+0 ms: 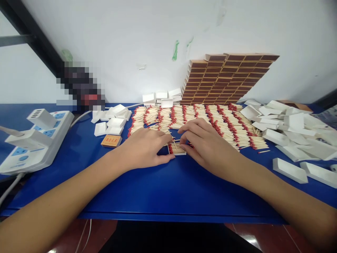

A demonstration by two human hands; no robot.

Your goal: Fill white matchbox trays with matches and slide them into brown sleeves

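A small white matchbox tray [177,149] full of red-tipped matches lies on the blue table [158,189], between my two hands. My left hand [143,147] rests palm down at its left side, with thumb and curled fingers pinched round the tray's left end. My right hand [204,144] has its fingers bent over the tray's right end and presses on the matches. Just behind both hands a wide spread of loose matches [210,121] lies in rows.
A stack of brown matchbox sleeves [226,79] leans on the wall. White empty trays lie heaped at the right [292,130] and in smaller groups at the back left [113,121]. A closed matchbox [111,141] and a white power strip [34,140] sit at the left.
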